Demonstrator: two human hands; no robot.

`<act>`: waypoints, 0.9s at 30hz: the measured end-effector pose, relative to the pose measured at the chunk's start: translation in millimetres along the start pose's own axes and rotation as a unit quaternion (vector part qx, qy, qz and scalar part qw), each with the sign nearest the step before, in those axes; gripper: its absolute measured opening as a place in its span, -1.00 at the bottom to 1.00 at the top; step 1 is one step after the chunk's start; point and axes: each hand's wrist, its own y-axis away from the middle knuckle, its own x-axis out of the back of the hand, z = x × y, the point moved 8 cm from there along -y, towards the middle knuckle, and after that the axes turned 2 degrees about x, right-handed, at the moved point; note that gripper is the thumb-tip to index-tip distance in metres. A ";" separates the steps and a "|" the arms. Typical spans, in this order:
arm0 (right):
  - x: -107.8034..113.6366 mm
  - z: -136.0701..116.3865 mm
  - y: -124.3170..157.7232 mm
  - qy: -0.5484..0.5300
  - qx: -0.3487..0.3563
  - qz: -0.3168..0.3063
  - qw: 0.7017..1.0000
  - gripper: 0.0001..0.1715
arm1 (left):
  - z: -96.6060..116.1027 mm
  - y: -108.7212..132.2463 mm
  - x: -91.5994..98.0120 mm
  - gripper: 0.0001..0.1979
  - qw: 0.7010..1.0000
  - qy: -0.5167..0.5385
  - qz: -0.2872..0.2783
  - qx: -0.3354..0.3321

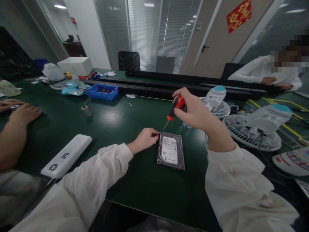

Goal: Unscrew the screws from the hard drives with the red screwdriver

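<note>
A hard drive (pixel 170 149) lies flat on the green table, its white label facing up. My right hand (pixel 190 108) is wrapped around the red and black handle of a screwdriver (pixel 177 108), held at a slant above the drive. The screwdriver's tip reaches the drive's far left corner. At that same corner, the fingers of my left hand (pixel 146 139) are closed, pinching the drive's edge. Whether a screw sits between the fingertips and the tip is too small to tell.
Left of my arm lies a white power bank (pixel 67 156); a metal cylinder (pixel 86 111) stands beyond it. A blue tray (pixel 103 92) holds wires. Fan parts (pixel 256 127) crowd the right side. Another person's hands (pixel 20 111) are at left; a co-worker (pixel 263 71) sits far right.
</note>
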 end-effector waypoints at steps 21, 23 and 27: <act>5.4 -2.6 1.0 0.074 -0.058 -0.004 0.996 -0.58 | 1.8 -0.2 -0.1 -0.72 1.000 0.003 0.001 0.002; 6.2 -1.5 1.1 0.059 -0.049 0.006 0.997 -0.64 | 2.0 0.1 -0.2 -0.72 1.000 0.005 0.000 0.002; 1.5 -0.3 1.1 -0.002 -0.007 0.010 1.000 -0.65 | 1.5 0.1 -0.2 -0.72 1.000 0.008 -0.001 0.002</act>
